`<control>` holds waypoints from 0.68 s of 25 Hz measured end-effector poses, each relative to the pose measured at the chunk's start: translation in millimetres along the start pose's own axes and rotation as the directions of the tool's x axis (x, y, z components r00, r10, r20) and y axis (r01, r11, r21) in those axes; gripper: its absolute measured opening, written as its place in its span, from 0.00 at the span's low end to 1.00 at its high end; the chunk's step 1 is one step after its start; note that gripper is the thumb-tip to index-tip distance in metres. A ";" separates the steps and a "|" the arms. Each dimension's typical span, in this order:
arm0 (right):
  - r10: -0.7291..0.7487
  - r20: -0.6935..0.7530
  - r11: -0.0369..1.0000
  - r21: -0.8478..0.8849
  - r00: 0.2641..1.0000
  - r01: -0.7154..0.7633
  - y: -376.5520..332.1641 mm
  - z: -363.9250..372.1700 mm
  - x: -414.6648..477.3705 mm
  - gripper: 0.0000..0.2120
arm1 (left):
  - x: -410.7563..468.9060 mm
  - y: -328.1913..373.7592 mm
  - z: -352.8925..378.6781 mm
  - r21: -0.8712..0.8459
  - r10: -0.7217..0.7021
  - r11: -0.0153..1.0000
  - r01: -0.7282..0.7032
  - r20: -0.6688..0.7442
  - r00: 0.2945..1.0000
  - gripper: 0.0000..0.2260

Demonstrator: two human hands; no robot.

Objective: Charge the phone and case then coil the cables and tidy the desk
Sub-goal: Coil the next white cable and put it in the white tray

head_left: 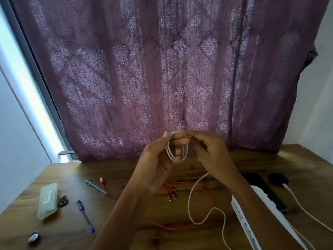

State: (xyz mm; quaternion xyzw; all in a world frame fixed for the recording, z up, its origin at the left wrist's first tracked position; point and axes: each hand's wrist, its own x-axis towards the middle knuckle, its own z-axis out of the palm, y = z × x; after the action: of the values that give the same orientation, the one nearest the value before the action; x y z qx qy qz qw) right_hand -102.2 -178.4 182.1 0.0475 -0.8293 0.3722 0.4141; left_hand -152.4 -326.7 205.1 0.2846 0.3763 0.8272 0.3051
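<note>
Coiling the white cable [177, 148], the left hand [156, 161] is gripping the loops closed while the right hand [209, 150] is pinching the end (keeping slack above the desk [126, 170] middle).

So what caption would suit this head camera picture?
Both hands, left and right, coil a white cable above a wooden desk.

Both hands, the left hand [155, 159] and the right hand [209, 150], meet above the desk [126, 170] before the curtain [162, 69], a coiled cable [175, 150] between them; its loose end trails down to the desk, crossing a second cable [180, 228]. Left lie two pens [96, 187] [85, 216] and a case [47, 201]; right, a power strip [252, 219], with a phone [261, 186] behind it.
</note>
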 end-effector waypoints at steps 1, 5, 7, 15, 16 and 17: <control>0.018 -0.019 1.000 -0.019 1.000 -0.018 0.6 1.0 -2.9 0.16 | 0.9 1.8 -2.6 -0.047 0.019 0.999 -0.019 -0.014 1.000 0.15; 0.057 0.009 0.993 -0.105 0.998 -0.056 7.9 6.7 -17.1 0.18 | 5.5 9.2 -11.6 -0.063 0.131 0.989 -0.136 -0.077 0.988 0.14; 0.079 0.034 0.996 -0.047 0.996 -0.078 13.0 13.1 -24.7 0.18 | 7.1 9.3 -13.3 -0.030 0.157 0.987 -0.161 -0.097 0.983 0.13; 0.048 0.126 0.997 -0.067 0.991 -0.040 12.6 31.8 -52.1 0.17 | 10.0 0.7 -19.9 0.092 0.240 0.969 -0.228 -0.149 0.959 0.13; 0.007 0.118 0.992 -0.122 0.993 0.008 12.7 31.8 -53.8 0.15 | 10.1 -2.1 -21.2 0.150 0.259 0.960 -0.237 -0.150 0.954 0.13; -0.046 0.101 0.980 -0.187 0.994 0.065 10.5 31.3 -53.8 0.14 | 10.2 -5.5 -22.6 0.211 0.282 0.945 -0.249 -0.142 0.949 0.13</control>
State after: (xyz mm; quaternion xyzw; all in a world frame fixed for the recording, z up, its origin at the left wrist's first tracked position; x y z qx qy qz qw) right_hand -91.6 -203.8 125.3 0.0489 -0.8784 0.2770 0.3863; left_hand -173.3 -326.6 190.6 0.2890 0.4366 0.8423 0.1285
